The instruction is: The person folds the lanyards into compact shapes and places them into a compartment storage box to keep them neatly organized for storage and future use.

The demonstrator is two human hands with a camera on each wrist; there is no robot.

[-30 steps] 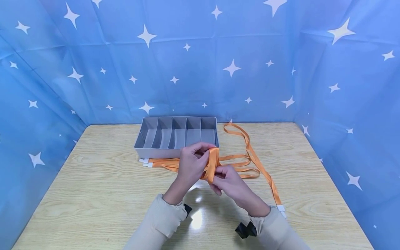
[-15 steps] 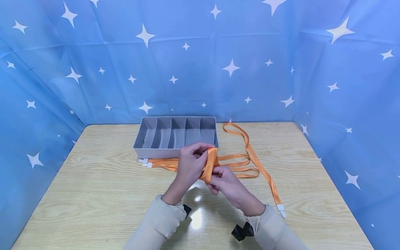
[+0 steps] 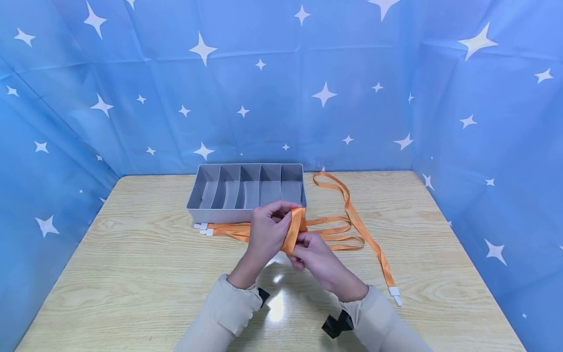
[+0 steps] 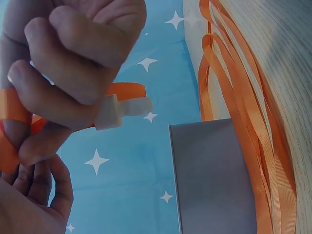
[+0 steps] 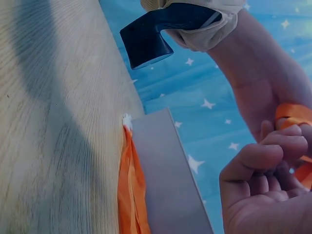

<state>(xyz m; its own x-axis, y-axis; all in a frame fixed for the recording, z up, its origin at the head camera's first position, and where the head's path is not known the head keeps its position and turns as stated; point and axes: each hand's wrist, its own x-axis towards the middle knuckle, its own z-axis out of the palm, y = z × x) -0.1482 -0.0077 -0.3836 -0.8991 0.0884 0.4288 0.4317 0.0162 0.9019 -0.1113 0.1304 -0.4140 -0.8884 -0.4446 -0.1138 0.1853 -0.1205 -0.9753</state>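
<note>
Both hands are raised in front of the grey divided box, working on an orange lanyard (image 3: 292, 232). My left hand (image 3: 267, 232) grips it, and the band wraps in a flat loop about its fingers. In the left wrist view a white plastic clip (image 4: 108, 113) at the lanyard's end sticks out beside that hand's curled fingers. My right hand (image 3: 320, 259) pinches the lower part of the loop between thumb and fingers. Seen from the right wrist, its fingers (image 5: 273, 156) are curled close to the orange band, which is partly cut off by the frame edge.
The grey box (image 3: 220, 216) with several compartments stands at the back of the wooden table (image 3: 132, 274). Several orange lanyards (image 3: 228, 229) with white ends lie along its front. Another lanyard (image 3: 367, 232) stretches over the right side. A blue star-patterned curtain (image 3: 281, 98) surrounds the table.
My right hand has moved slightly left and up, closer to the left hand, and the loop of lanyard now slants more. The left hand stays nearly in place.
</note>
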